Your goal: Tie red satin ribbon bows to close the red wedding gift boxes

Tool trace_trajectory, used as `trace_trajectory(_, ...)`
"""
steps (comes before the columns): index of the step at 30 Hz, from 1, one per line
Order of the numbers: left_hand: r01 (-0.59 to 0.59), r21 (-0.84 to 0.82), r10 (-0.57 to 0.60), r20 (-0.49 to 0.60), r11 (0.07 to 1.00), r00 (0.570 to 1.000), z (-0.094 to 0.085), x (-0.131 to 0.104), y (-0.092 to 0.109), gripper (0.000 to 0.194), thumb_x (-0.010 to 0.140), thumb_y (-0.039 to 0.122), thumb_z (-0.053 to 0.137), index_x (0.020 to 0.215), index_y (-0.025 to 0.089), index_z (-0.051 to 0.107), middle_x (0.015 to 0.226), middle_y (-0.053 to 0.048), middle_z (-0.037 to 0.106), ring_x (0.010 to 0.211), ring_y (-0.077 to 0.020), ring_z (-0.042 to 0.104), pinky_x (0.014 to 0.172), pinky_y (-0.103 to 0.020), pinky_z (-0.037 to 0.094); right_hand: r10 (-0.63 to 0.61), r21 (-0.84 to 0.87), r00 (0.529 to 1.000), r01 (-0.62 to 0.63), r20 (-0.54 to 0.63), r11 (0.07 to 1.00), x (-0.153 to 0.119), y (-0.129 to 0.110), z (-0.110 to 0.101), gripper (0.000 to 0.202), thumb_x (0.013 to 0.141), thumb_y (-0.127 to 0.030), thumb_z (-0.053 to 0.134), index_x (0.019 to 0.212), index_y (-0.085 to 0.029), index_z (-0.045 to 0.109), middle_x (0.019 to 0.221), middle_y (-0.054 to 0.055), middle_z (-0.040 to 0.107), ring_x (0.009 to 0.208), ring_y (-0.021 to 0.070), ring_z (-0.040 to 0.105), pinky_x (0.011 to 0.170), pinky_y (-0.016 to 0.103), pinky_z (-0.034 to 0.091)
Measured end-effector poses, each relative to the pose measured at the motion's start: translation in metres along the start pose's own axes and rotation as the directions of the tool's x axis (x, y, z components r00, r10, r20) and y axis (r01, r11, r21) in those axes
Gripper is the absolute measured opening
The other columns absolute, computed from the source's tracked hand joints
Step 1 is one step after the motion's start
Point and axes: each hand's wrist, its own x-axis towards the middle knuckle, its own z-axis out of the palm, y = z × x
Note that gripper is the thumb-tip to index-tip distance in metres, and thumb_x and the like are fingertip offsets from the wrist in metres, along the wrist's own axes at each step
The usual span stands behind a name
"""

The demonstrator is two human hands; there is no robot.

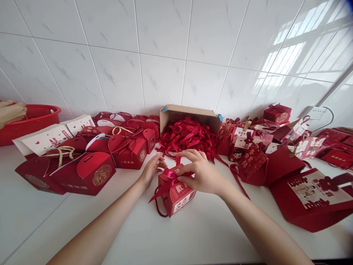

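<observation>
A small red gift box (176,197) with white and gold characters sits on the table in front of me. A shiny red ribbon (171,176) is tied in a bow across its top, one pointed tail hanging over the left side. My right hand (202,173) is over the box, thumb and fingers closed on the ribbon at the bow's right side. Just left of the bow, my left hand (153,169) has loosely bent fingers, apart, with nothing visible in them. A red twisted cord handle (157,208) hangs at the box's left side.
Behind the box, a cardboard carton (190,109) lies on its side, spilling red ribbons (189,134). Several red boxes (95,173) stand at left, and more red boxes and bags (252,163) at right. A person's gloved hand (12,112) is over a red basin (41,117).
</observation>
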Motion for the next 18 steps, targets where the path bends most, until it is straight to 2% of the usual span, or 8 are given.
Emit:
trace_trajectory(4, 0.015, 0.04, -0.014, -0.02, 0.999, 1.0, -0.003, 0.003, -0.002, 0.045, 0.075, 0.062, 0.051, 0.082, 0.018, 0.052, 0.066, -0.002, 0.063, 0.065, -0.0185, 0.061, 0.062, -0.029, 0.042, 0.028, -0.008, 0.999, -0.029, -0.036, 1.0, -0.015, 0.005, -0.014, 0.014, 0.08, -0.021, 0.068, 0.087, -0.03, 0.075, 0.132, 0.002, 0.056, 0.122, 0.0297, 0.045, 0.096, 0.051, 0.036)
trace_trajectory(7, 0.007, 0.067, -0.006, -0.02, 0.998, 1.0, -0.004, 0.005, -0.003, 0.047, 0.072, 0.064, 0.053, 0.08, 0.018, 0.052, 0.065, -0.002, 0.063, 0.066, -0.0195, 0.061, 0.062, -0.029, 0.041, 0.105, -0.053, 0.989, -0.111, -0.104, 0.992, -0.036, 0.02, -0.038, 0.01, 0.08, -0.024, 0.068, 0.084, -0.03, 0.075, 0.13, 0.003, 0.057, 0.121, 0.0312, 0.046, 0.097, 0.055, 0.034)
trace_trajectory(10, -0.005, 0.092, 0.006, -0.01, 0.996, 1.0, -0.004, 0.009, -0.005, 0.048, 0.069, 0.065, 0.056, 0.08, 0.018, 0.053, 0.065, -0.002, 0.062, 0.065, -0.0198, 0.06, 0.061, -0.029, 0.04, 0.205, -0.119, 0.958, -0.231, -0.201, 0.966, -0.058, 0.043, -0.081, 0.009, 0.08, -0.027, 0.067, 0.077, -0.027, 0.075, 0.126, 0.005, 0.06, 0.116, 0.0314, 0.051, 0.097, 0.056, 0.035)
trace_trajectory(12, -0.011, 0.106, 0.011, -0.001, 0.994, 1.0, -0.005, 0.011, -0.006, 0.048, 0.067, 0.064, 0.059, 0.081, 0.018, 0.054, 0.066, -0.003, 0.063, 0.065, -0.0203, 0.06, 0.061, -0.03, 0.04, 0.307, -0.146, 0.907, -0.358, -0.289, 0.922, -0.072, 0.059, -0.121, 0.009, 0.077, -0.028, 0.069, 0.074, -0.024, 0.076, 0.123, 0.008, 0.061, 0.107, 0.0303, 0.057, 0.093, 0.054, 0.039)
trace_trajectory(14, -0.013, 0.117, 0.013, 0.007, 0.993, 1.0, -0.005, 0.012, -0.006, 0.048, 0.065, 0.063, 0.06, 0.08, 0.018, 0.055, 0.067, -0.004, 0.064, 0.065, -0.0208, 0.06, 0.061, -0.03, 0.04, 0.47, -0.185, 0.785, -0.573, -0.405, 0.798, -0.085, 0.074, -0.166, 0.01, 0.073, -0.029, 0.071, 0.071, -0.021, 0.077, 0.116, 0.011, 0.065, 0.101, 0.0313, 0.058, 0.087, 0.053, 0.04)
trace_trajectory(16, -0.014, 0.126, 0.013, 0.009, 0.992, 1.0, -0.005, 0.012, -0.005, 0.049, 0.065, 0.064, 0.061, 0.08, 0.017, 0.055, 0.068, -0.004, 0.064, 0.066, -0.0211, 0.06, 0.062, -0.031, 0.041, 0.609, -0.25, 0.596, -0.79, -0.523, 0.559, -0.096, 0.09, -0.208, 0.018, 0.069, -0.037, 0.074, 0.069, -0.019, 0.077, 0.115, 0.014, 0.066, 0.103, 0.0355, 0.055, 0.083, 0.057, 0.034)
trace_trajectory(18, -0.015, 0.133, 0.014, 0.004, 0.991, 1.0, -0.004, 0.012, -0.004, 0.05, 0.064, 0.064, 0.062, 0.08, 0.017, 0.056, 0.067, -0.004, 0.064, 0.065, -0.0211, 0.06, 0.062, -0.031, 0.04, 0.662, -0.265, 0.419, -0.908, -0.622, 0.325, -0.108, 0.106, -0.241, 0.031, 0.072, -0.043, 0.069, 0.078, -0.014, 0.077, 0.111, 0.019, 0.067, 0.107, 0.0372, 0.052, 0.08, 0.056, 0.028)
